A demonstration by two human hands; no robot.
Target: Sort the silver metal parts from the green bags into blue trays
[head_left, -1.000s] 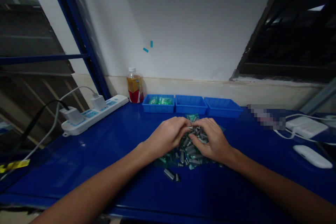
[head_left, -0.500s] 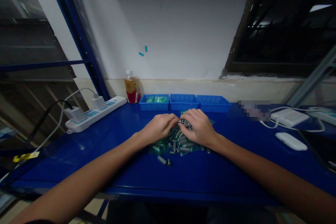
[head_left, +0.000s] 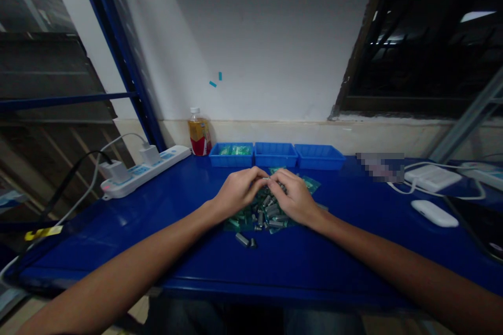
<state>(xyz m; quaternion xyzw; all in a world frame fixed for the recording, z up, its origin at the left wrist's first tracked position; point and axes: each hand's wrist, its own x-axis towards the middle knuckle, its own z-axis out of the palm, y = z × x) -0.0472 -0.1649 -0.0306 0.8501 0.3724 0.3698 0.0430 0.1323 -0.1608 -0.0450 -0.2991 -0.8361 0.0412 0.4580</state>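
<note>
My left hand (head_left: 242,188) and my right hand (head_left: 294,194) meet fingertip to fingertip over a pile of small grey metal cylinders (head_left: 271,209). Both are closed in a pinch on something small between them, too hidden to name. Under and among the metal parts lie green translucent plastic bags (head_left: 310,184). Closer to the table's front edge, one grey cylinder (head_left: 242,239) lies on its side beside a shorter grey piece (head_left: 253,243).
Three blue bins stand along the wall: a left bin (head_left: 231,161) with green bags, a middle bin (head_left: 275,160) and a right bin (head_left: 320,162). A bottle (head_left: 199,133) and power strip (head_left: 145,171) are at left; a white case (head_left: 434,213) is at right.
My right hand's fingers have closed in toward my left fingertips and now cover more of the pile. The camera view has shifted slightly.
</note>
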